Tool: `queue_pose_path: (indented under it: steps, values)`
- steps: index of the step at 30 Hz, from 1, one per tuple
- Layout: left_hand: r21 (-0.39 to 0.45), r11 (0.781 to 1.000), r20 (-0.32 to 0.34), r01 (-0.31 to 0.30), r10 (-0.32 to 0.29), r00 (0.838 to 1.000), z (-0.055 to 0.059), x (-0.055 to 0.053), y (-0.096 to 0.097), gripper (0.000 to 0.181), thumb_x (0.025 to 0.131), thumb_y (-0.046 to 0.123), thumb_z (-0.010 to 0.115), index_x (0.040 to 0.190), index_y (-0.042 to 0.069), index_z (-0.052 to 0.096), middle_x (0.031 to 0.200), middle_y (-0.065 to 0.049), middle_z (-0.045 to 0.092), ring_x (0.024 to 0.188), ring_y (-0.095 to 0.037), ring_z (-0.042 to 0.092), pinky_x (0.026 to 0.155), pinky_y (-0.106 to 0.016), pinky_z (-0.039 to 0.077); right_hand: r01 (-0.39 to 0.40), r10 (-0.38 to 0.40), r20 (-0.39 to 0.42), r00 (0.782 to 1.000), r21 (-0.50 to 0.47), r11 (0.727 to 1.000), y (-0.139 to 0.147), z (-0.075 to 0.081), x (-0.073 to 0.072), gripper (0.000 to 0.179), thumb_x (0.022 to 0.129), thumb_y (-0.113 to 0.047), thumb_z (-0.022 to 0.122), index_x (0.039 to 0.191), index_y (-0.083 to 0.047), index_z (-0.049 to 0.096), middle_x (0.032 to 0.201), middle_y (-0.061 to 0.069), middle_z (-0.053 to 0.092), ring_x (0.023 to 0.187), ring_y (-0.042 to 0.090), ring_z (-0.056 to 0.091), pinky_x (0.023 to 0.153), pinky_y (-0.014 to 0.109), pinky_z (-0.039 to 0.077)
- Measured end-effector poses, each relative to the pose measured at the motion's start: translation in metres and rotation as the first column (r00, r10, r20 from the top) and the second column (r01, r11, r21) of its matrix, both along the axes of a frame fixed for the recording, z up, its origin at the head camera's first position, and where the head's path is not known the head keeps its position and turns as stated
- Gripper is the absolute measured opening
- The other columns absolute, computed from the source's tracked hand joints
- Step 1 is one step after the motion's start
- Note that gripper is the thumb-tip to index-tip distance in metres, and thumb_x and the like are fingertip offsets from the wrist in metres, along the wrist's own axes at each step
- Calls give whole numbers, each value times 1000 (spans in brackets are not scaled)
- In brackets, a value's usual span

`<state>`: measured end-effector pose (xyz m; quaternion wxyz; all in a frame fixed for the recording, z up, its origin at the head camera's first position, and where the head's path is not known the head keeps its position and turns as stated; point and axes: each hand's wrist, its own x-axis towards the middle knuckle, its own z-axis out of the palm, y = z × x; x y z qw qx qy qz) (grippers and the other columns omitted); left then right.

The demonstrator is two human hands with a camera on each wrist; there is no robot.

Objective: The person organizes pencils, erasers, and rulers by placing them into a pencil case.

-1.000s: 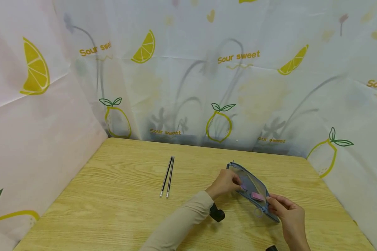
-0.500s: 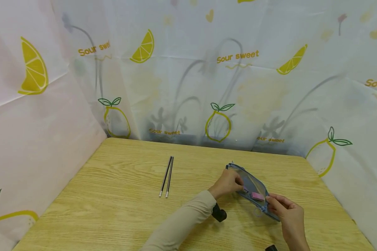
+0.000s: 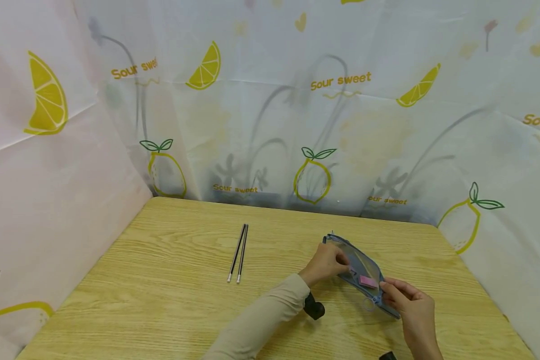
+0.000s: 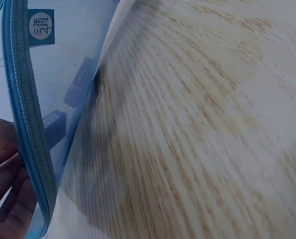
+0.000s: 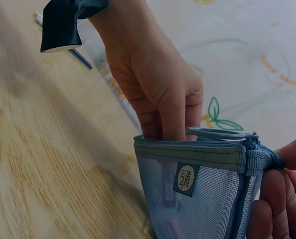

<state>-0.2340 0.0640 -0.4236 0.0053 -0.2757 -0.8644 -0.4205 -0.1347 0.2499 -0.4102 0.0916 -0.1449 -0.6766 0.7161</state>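
Note:
A blue mesh zipper pouch (image 3: 362, 260) stands with its mouth open at the right of the table. My left hand (image 3: 326, 262) reaches through the mouth, its fingertips pinching a small purple block (image 4: 54, 128) inside. Near that block lies a pink block (image 3: 367, 281), visible in the head view. My right hand (image 3: 414, 305) pinches the pouch's near right corner between thumb and fingers, beside the zipper pull ring (image 3: 369, 304). Seen from the right wrist, the left fingers vanish behind the pouch rim (image 5: 188, 149), and mesh blurs the contents.
Two slim dark pencils (image 3: 237, 252) with white ends lie side by side left of the pouch on the wooden table (image 3: 162, 300). A lemon-printed curtain (image 3: 261, 125) rises along the back and sides. A black wrist mount (image 3: 314, 306) hangs under my left wrist.
My left hand has shifted slightly right and deeper into the pouch, and less of the purple block shows. My right hand keeps its grip on the corner. The pencils stay put.

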Motion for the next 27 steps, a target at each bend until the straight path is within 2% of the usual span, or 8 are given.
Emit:
queue_pose_path:
  steps: [2, 3, 6, 15, 27]
  values:
    - [-11, 1000, 4, 0, 0, 1000, -1, 0, 1, 4, 84, 7, 76, 88, 5, 77, 78, 4, 70, 66, 1, 59, 81, -23, 50, 7, -7, 4, 1000, 8, 1000, 0, 0, 0, 5, 82, -7, 78, 87, -7, 78, 78, 1, 71, 64, 13, 67, 63, 26, 56]
    - [-9, 1000, 9, 3, -3, 1000, -1, -1, 1, 5, 83, 6, 76, 88, 4, 77, 78, 3, 70, 66, 1, 59, 71, -19, 50, 13, -13, 11, 1000, 9, 1000, -1, 0, 0, 5, 82, -7, 77, 87, -6, 78, 78, 1, 71, 64, 13, 67, 64, 26, 56]
    - [-16, 1000, 16, 11, -11, 1000, -2, -2, 2, 7, 81, 4, 78, 87, 3, 77, 78, 1, 70, 66, 0, 59, 61, -13, 47, 7, -7, 21, 1000, 7, 1000, -1, 1, 0, 4, 83, -7, 77, 88, -6, 78, 77, -1, 71, 65, 12, 67, 64, 26, 55]
    - [-53, 997, -10, 50, -50, 999, -4, -1, 2, 11, 77, 0, 80, 88, 3, 76, 78, 1, 69, 67, 0, 57, 61, -12, 45, -10, 10, -31, 999, -11, 1000, 0, -4, 0, 6, 83, -4, 76, 85, -9, 78, 77, 1, 71, 64, 14, 67, 63, 26, 55]
    - [-35, 996, -32, 81, -82, 996, -1, -1, -1, 11, 79, -3, 76, 88, 3, 76, 80, 2, 69, 70, -1, 57, 63, -14, 46, 5, -5, 24, 1000, -26, 1000, -1, 2, -2, 4, 84, -6, 76, 87, -8, 78, 76, -2, 71, 64, 12, 67, 64, 25, 55]
